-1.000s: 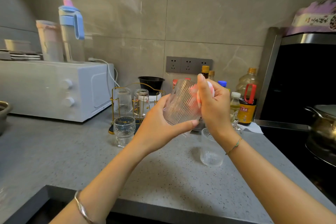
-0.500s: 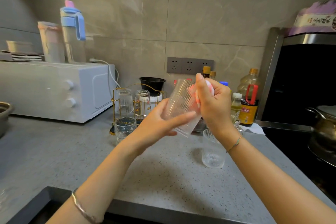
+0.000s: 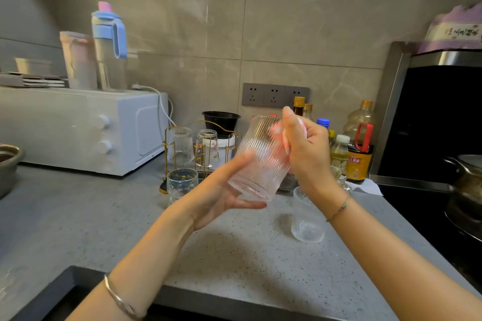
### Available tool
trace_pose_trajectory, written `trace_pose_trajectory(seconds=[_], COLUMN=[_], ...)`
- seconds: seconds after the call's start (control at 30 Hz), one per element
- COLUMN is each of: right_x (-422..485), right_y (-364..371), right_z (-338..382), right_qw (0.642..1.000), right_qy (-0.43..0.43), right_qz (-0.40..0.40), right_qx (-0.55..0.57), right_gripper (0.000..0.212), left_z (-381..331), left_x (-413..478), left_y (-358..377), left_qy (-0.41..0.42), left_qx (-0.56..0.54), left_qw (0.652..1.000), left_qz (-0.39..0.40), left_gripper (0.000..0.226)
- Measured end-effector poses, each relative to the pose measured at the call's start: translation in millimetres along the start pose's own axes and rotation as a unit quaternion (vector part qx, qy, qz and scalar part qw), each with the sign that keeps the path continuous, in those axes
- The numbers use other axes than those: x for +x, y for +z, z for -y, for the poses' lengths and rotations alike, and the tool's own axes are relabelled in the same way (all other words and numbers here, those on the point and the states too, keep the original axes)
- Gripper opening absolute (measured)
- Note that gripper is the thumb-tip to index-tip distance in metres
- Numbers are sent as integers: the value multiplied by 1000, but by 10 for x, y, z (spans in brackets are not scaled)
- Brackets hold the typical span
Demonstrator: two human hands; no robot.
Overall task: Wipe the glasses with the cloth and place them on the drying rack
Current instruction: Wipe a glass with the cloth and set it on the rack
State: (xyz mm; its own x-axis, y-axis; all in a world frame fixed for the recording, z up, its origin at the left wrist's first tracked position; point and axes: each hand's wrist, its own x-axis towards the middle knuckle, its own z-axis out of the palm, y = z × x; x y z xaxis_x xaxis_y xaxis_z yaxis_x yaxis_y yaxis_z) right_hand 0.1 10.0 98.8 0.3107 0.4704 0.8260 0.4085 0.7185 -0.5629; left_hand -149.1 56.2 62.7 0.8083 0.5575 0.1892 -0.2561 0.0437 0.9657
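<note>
A ribbed clear glass (image 3: 257, 161) is held tilted above the counter, its base toward me and its mouth toward the wall. My left hand (image 3: 221, 195) supports its base with straight fingers. My right hand (image 3: 306, 154) grips a pink cloth (image 3: 280, 130) and presses it against the glass near the rim. A gold wire drying rack (image 3: 200, 148) stands behind, with two glasses hung upside down on it. A short patterned glass (image 3: 181, 182) stands in front of the rack. Another ribbed glass (image 3: 307, 219) stands on the counter under my right wrist.
A white microwave (image 3: 86, 128) sits at the left with bottles on top. Sauce and oil bottles (image 3: 357, 146) line the wall at the right, beside a stove with a pot (image 3: 467, 190). A black bowl (image 3: 221, 118) stands behind the rack. The sink edge (image 3: 73, 273) lies at the front left.
The glass has tilted further, its base swinging down toward me. My left fingers have loosened from around it and now lie straighter under the base. My right hand keeps the cloth at the rim.
</note>
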Motion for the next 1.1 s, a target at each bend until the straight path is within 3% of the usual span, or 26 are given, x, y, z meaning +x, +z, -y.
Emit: trace_pose_trajectory(seconds=[0.1,0.2,0.23,0.3,0.37,0.43,0.5,0.57,0.63,0.7,0.83,0.9,1.0,1.1], right_x=[8,-8,-8,-7,-3,-7,-9,-15,-26,-40,-37,-10,48,75], right_y=[-2,14,16,10,0,-10,-26,-41,-24,6,14,11,27,35], right_z=[9,40,47,71,96,91,73,49,30,22,51,70,110,93], right_qw=[998,997,997,999,999,999,998,1000,1000,999,999,1000,999,999], right_qy=[-43,-55,-55,-37,-9,16,36,22,-11,-22,-27,-14,-3,12], right_qz=[6,10,11,8,8,15,8,-1,2,0,12,15,23,6], right_qx=[-44,-53,-49,-16,32,46,45,22,-16,-30,-29,4,37,43], right_gripper=[53,52,53,54,57,61,61,55,52,52,52,54,56,58], left_z=[-55,-43,-39,-23,8,37,-3,-78,-125,-128,-104,-84,-57,-80], left_x=[1,-2,-7,-24,-31,-24,10,36,51,66,42,38,32,52], left_y=[104,146,132,110,100,75,44,42,92,143,117,59,30,-9], left_qy=[91,147,132,61,-14,-33,-29,-14,28,56,30,-12,-55,-39], left_qx=[266,285,247,66,-149,-211,-153,-1,179,244,167,10,-193,-144], left_qw=[955,936,952,995,988,974,986,1000,982,964,983,1000,976,987], left_qz=[-99,-143,-119,-42,38,76,53,-10,-50,-89,-71,-26,86,65], left_gripper=[77,67,66,68,77,82,93,97,87,76,77,86,86,93])
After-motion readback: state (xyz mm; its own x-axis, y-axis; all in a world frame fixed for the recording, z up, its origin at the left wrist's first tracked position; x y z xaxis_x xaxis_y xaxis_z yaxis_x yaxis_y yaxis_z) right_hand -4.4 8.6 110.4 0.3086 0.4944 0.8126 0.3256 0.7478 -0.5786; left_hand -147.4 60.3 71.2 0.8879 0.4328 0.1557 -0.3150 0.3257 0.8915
